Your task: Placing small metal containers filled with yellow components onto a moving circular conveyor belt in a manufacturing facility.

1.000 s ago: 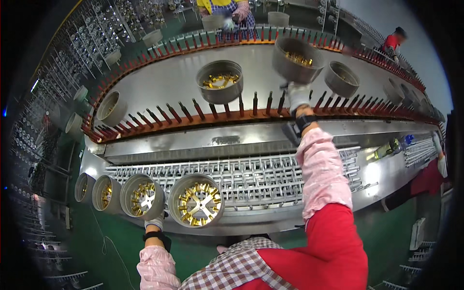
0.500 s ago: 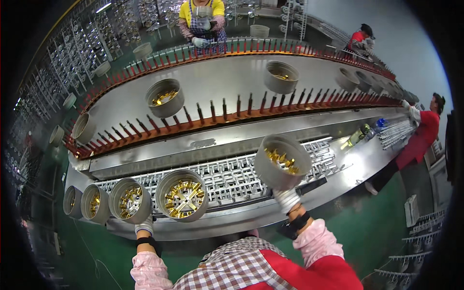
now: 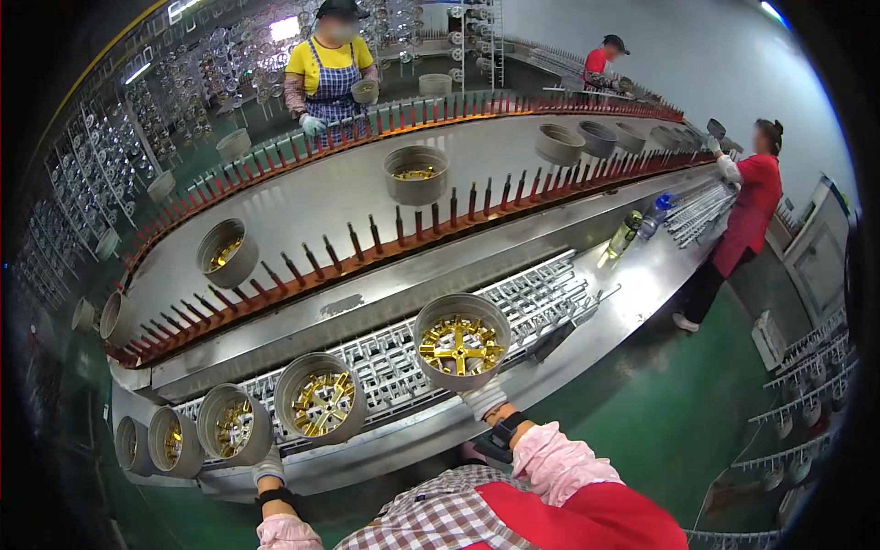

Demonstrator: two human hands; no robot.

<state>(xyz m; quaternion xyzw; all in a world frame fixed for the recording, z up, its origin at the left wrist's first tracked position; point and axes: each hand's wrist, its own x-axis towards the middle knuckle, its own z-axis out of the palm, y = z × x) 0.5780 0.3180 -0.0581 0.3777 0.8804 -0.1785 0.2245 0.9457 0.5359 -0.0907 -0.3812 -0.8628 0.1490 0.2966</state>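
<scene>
Upright rods stand beyond the right hand, with open air above

The fingers of the white-gloved right hand are mostly hidden by a deep round grey bowl of shiny gold pieces. Another round grey bowl covers part of the white-gloved left hand, so its hold cannot be told. The lower edge cuts off the pink left sleeve and brown-and-white checked apron. Blur covers the yellow-shirted co-worker's face.
</scene>
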